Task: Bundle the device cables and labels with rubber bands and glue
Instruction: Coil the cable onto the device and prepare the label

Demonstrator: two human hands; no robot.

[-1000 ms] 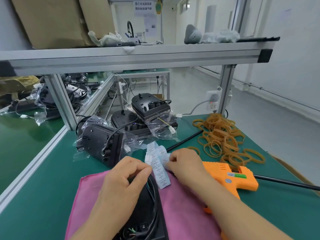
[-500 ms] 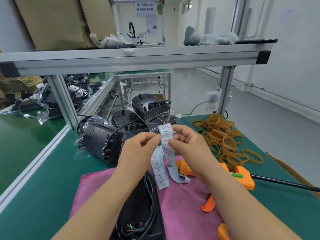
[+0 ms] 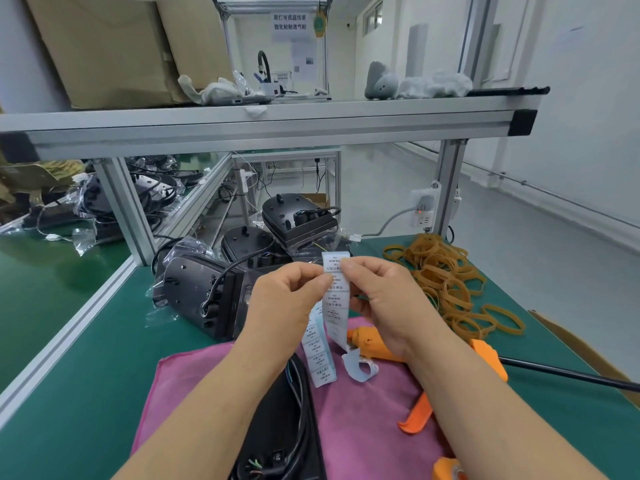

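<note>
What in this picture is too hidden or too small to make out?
- Head view: print on the label strip is too small to read.
- Head view: the glue gun is largely hidden behind the right hand and forearm.
- Head view: the black device on the pink cloth is covered by the left forearm and cut by the bottom edge.

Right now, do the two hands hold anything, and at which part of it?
Both hold the white strip of printed paper labels near its upper end: the left hand pinches its left edge, the right hand its right edge.
</note>
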